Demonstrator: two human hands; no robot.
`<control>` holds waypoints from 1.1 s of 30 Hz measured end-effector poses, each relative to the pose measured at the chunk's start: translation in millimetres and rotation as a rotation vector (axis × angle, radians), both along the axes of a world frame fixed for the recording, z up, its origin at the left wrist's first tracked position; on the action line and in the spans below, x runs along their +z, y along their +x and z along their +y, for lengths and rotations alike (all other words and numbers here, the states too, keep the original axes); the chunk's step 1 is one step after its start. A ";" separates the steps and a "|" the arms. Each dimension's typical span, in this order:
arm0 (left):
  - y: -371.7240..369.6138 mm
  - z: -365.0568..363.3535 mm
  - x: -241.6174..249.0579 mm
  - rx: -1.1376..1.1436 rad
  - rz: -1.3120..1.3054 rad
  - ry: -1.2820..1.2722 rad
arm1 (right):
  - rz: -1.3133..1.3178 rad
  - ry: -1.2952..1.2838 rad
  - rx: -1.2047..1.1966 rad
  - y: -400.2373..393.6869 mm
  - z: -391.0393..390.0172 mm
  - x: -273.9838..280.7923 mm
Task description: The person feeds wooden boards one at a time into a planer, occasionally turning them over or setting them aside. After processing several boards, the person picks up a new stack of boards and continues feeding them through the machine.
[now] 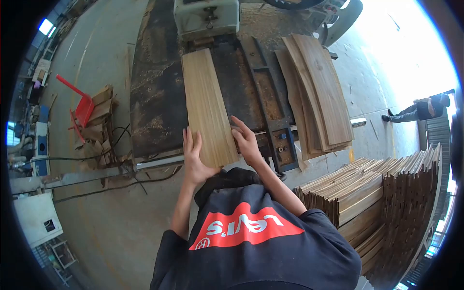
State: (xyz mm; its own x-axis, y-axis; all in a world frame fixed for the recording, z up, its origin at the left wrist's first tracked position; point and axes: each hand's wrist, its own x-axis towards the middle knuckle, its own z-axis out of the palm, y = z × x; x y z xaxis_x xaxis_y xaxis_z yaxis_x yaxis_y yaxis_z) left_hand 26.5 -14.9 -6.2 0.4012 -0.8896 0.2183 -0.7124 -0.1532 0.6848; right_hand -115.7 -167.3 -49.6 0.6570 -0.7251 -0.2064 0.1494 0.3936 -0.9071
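Looks to be at the step of holding and setting straight the long, flat, light brown wooden board [208,111]. Lying along the dark, dusty metal counter [157,99], with the far end close to the big grey-green metal machine [207,20] and the near end by the black shirt [270,246]. Leaning a little to one side, not quite in line with the long black metal frame [262,87] on the right.

Holding the near left corner with the left hand [195,162], fingers along the side and thumb spread out by the end. Touching the right side with the right hand [248,146], one finger poking out and the rest bent. Too hard to tell from here if pinching tight or just resting.

Seems to call next for a soft, even push from both sides, to turn the board straight without a bump, and for fingers well away from the machine.

Farther right, on the counter, a pile of bent brown boards [331,92]. Past that, down low, a tall stack of thin wooden boards [360,193]. Off to the left, a red plastic dustpan [84,110].
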 end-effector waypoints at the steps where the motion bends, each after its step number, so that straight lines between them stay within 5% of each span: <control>1: 3.2 -1.0 -5.1 0.008 -0.002 0.010 | 0.182 -0.372 -0.065 6.7 6.8 -1.3; 2: 7.5 -4.6 -9.8 0.015 -0.026 0.022 | 0.377 -0.747 -0.035 4.2 8.3 -0.3; 3: 11.8 -8.3 -13.6 0.020 -0.052 0.033 | 0.367 -0.744 -0.034 9.9 9.9 -0.8; 5: 16.7 -15.2 -21.6 0.026 -0.080 0.070 | 0.617 -1.215 -0.046 20.6 13.9 -2.2; 7: 21.9 -22.6 -29.8 0.024 -0.129 0.065 | 0.556 -1.091 -0.002 28.3 12.0 -12.7; 33: 139.8 -165.6 -22.8 0.055 -0.391 0.225 | 0.713 -1.370 -0.385 164.1 -126.1 -27.2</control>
State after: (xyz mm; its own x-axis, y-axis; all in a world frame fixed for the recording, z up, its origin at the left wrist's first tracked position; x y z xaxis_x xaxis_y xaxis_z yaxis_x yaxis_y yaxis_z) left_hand 166.3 -180.4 -29.0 0.3748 -0.9121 0.1660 -0.8976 -0.3121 0.3114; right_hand 48.4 -293.4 -76.8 0.4572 -0.7054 0.5416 -0.5487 -0.7030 -0.4525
